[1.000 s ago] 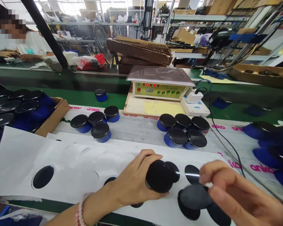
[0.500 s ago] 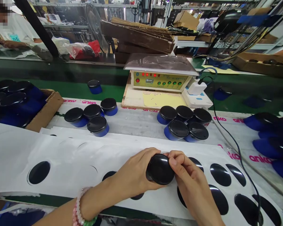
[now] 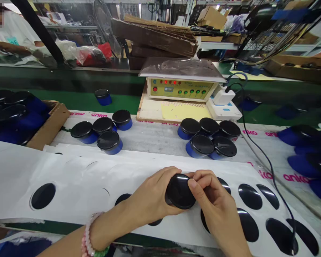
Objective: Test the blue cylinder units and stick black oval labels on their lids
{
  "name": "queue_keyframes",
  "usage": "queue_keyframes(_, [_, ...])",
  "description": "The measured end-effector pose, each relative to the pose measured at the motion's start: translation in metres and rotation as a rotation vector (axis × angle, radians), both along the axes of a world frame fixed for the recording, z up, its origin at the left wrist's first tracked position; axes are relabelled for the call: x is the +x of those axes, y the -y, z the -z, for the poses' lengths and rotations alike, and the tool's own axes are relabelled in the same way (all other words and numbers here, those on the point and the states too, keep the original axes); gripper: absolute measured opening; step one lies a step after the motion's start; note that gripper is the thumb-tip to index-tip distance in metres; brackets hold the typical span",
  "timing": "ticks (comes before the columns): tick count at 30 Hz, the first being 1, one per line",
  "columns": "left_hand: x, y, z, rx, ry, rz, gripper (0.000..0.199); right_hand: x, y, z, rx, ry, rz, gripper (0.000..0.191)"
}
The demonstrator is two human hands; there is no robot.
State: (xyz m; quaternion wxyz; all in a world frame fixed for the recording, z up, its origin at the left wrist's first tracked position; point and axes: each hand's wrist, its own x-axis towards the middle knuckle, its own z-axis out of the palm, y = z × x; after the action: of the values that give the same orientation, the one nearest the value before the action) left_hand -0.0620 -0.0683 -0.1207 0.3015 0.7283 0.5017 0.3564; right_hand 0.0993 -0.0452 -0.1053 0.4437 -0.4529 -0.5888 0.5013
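Observation:
My left hand [image 3: 155, 194] is wrapped around a round unit with a glossy black top [image 3: 181, 192], its top face tilted up toward me. My right hand [image 3: 216, 203] pinches the right rim of that unit, the thumb on the face near its edge and the fingers curled behind. The unit's side is mostly hidden by my hands. Beneath them lies a white sheet [image 3: 77, 178] with glossy black disc stickers, such as one disc [image 3: 250, 196] at the right and another disc [image 3: 43, 196] at the left.
Behind the sheet stand several blue units with black tops, one group [image 3: 109, 141] left of centre, another [image 3: 202, 144] to the right. A cardboard box [image 3: 49, 125] holds more. A control box [image 3: 180, 89] with lit buttons sits at the back; a black cable [image 3: 267, 164] crosses the right side.
My right thumb has slid slightly left and up along the rim of the black-topped unit. The left hand keeps its hold, and the view has shifted a little.

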Motion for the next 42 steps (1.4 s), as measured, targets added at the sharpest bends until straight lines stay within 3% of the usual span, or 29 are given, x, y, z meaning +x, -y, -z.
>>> queue_keyframes(15, [0.0,0.0,0.0,0.057,-0.042,0.021,0.059,-0.002,0.003,0.007,0.19,0.135,0.012,0.02])
queue_keyframes(18, [-0.002,0.001,-0.001,0.068,-0.079,0.016,0.067,-0.004,0.006,0.006,0.34,0.28,0.022,0.018])
queue_keyframes(21, [-0.003,0.003,-0.003,0.157,-0.243,0.033,0.08,0.001,0.01,0.001,0.652,0.577,0.031,0.009])
queue_keyframes(23, [-0.002,0.006,-0.003,0.249,-0.382,0.061,0.077,0.01,0.008,-0.004,0.855,0.744,-0.017,0.006])
queue_keyframes(25, [0.001,0.011,-0.003,0.329,-0.495,0.072,0.067,0.023,-0.003,-0.011,0.931,0.828,-0.05,0.009])
queue_keyframes(29, [0.003,0.012,-0.014,0.4,-0.645,0.077,0.052,0.048,-0.05,-0.025,1.015,1.016,0.037,0.025])
queue_keyframes(32, [-0.022,-0.026,-0.042,0.358,-0.71,-0.07,0.048,0.048,-0.084,-0.027,1.03,1.223,-0.033,0.049])
queue_keyframes(35, [-0.071,-0.101,-0.078,0.031,-0.887,-0.454,0.053,0.033,-0.099,-0.022,0.957,1.306,-0.094,0.056])
queue_keyframes(37, [-0.106,-0.152,-0.096,-0.046,-0.921,-0.603,0.051,0.023,-0.099,-0.018,0.94,1.301,-0.108,0.051])
queue_keyframes(39, [-0.134,-0.189,-0.104,-0.118,-0.926,-0.7,0.046,0.015,-0.094,-0.016,0.945,1.276,-0.132,0.044])
queue_keyframes(42, [-0.158,-0.215,-0.099,-0.172,-0.9,-0.784,0.041,0.014,-0.088,-0.019,0.928,1.236,-0.165,0.036])
